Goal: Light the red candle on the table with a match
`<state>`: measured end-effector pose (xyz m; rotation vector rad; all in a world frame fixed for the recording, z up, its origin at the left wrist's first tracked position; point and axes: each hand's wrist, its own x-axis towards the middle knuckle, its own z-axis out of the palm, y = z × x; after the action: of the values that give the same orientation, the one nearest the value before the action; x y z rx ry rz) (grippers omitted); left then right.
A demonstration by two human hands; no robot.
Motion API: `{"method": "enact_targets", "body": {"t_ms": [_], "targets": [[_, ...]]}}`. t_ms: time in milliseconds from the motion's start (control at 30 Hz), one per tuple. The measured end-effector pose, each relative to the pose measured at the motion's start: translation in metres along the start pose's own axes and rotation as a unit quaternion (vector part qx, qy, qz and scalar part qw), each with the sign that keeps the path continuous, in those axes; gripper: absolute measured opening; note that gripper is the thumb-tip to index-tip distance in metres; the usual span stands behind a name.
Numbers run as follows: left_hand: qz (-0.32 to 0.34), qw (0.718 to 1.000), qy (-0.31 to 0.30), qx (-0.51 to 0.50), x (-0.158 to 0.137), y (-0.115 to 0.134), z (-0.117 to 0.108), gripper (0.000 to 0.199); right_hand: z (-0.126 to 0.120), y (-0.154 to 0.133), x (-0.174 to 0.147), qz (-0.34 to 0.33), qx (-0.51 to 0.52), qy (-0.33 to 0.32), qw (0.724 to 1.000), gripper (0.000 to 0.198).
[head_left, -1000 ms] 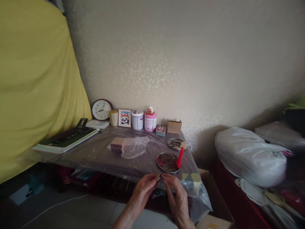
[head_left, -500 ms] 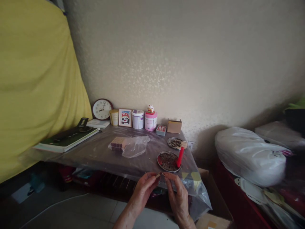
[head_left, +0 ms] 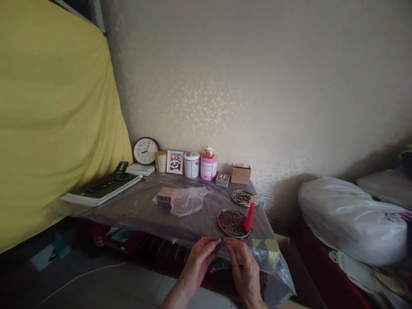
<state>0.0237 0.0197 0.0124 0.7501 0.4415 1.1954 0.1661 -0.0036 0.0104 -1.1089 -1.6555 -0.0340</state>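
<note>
My left hand (head_left: 200, 261) is closed, its thumb and fingers pinching a small pale thing (head_left: 218, 242) that looks like a matchbox edge. My right hand (head_left: 245, 267) is closed too, fingertips pressed together close to it; what they pinch is too small to make out. Both hands are just in front of the table edge. Beyond them stands a red candle (head_left: 249, 218), tilted slightly right, at the right side of a round metal plate (head_left: 222, 228) covered with dark residue. No flame shows on the candle.
Behind lies a second plate (head_left: 236, 201) with many matchsticks. A wrapped pack of small boxes (head_left: 165, 196) sits mid-table on the plastic-covered table (head_left: 128, 210). A clock (head_left: 146, 150), picture frame, tins and an open cardboard box (head_left: 241, 174) line the wall. White bags (head_left: 350, 219) stand right.
The view has shifted slightly left and up, so the table things appear lower and farther right. Both hands stay pinched close together, with little visible change.
</note>
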Motion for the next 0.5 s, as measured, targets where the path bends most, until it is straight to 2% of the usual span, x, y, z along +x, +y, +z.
{"method": "enact_targets", "body": {"t_ms": [500], "targets": [[0.003, 1.0, 0.018, 0.016, 0.0039, -0.0049, -0.004, 0.016, -0.0043, -0.0045, 0.0042, -0.006, 0.001, 0.022, 1.0, 0.015]]}}
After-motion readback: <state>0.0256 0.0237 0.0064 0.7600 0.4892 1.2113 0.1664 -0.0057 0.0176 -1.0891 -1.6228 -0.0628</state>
